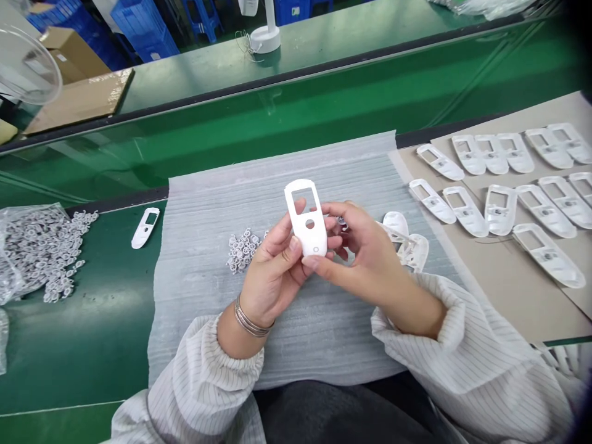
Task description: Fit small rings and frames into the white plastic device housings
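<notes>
A green counter point(92, 345) spans the frame, a pale foam sheet point(203, 216) covering its middle and grey board point(476, 271) on the right, where open shells point(548, 265) lie in loose rows. At the frame's centre, raised above the sheet, a white shell point(315, 237) stands tilted with its windowed outer face up. The left hand point(275, 268) grips it from the left, thumb on the lower edge and fingers behind; the right hand point(363, 246) closes lightly on the lower right, thumb at the bottom corner. Grey bits show between the right fingers — whether held or lying beyond, I cannot tell. The light edge grip seems sound: the lower body should bear pressure better than the thin frame around the window, so pinching low and bracing from behind looks wise. Turning it slowly would spare the smooth face from smudges — and keeping it clear of the small grey parts point(243, 250), left of centre, should avoid scratches.
</notes>
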The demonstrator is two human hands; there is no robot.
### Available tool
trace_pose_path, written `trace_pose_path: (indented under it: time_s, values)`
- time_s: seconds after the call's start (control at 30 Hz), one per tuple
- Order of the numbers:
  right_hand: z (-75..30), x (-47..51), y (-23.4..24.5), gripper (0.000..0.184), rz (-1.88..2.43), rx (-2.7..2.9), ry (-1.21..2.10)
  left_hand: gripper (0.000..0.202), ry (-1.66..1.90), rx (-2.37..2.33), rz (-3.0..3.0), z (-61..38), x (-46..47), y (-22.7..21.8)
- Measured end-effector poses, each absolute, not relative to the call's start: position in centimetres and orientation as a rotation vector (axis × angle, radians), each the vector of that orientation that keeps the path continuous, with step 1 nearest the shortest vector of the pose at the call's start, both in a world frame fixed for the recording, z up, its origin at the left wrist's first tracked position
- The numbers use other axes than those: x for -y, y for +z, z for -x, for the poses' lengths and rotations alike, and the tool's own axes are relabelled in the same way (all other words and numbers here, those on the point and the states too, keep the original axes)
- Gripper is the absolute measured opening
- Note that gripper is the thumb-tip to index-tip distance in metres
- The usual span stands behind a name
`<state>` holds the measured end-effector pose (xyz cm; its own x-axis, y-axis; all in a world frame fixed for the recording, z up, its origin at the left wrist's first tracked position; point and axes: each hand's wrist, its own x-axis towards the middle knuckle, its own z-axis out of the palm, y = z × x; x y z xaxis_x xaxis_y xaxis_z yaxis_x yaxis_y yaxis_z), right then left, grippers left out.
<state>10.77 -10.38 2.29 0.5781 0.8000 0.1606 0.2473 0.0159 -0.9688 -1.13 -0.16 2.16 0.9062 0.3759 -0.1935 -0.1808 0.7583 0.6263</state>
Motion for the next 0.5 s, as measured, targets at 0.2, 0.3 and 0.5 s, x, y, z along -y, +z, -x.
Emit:
trace_pose_path:
  time_s: [0.2,0.3,0.5]
  values:
    - [-10.53,10.52,2.42,0.028,1.424,0.833,0.685,0.052,0.281,-0.365,-0.653,1.15,0.09,2.28]
    - [-10.62,10.58,2.5,0.021,1.348,0.749,0.69,0.058,0.279,-0.372,-0.647,1.22,0.02,2.25]
    - [-10.82,10.39,2.21,0.019,1.281,0.655,0.754,0.054,0.281,-0.366,-0.633,1.26,-0.1,2.12]
